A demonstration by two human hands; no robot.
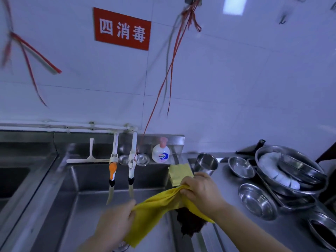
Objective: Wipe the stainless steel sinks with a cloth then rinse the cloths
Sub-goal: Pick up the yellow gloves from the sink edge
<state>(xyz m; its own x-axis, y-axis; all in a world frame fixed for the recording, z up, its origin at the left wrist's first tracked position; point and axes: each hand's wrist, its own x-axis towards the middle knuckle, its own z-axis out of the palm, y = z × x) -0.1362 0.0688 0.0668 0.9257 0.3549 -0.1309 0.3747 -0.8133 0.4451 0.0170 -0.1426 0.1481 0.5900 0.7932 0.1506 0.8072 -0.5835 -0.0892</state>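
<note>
A yellow cloth (156,204) is stretched between both hands above the right side of the stainless steel sink (94,180). My left hand (116,222) grips its lower left end over the basin. My right hand (201,191) grips its bunched upper end near the sink's right rim. A second, paler yellow cloth (179,172) lies draped over that rim behind my right hand. A dark brown cloth (190,222) lies on the rim beneath the stretched one. Two taps (122,171) hang over the basin; no water is visibly running.
A soap pump bottle (161,153) and small steel bowls stand on the back ledge, with a white squeegee (89,158) at the left. Right counter holds a steel cup (206,164), several bowls and a big basin (291,170) of dishes. Another sink (14,179) lies left.
</note>
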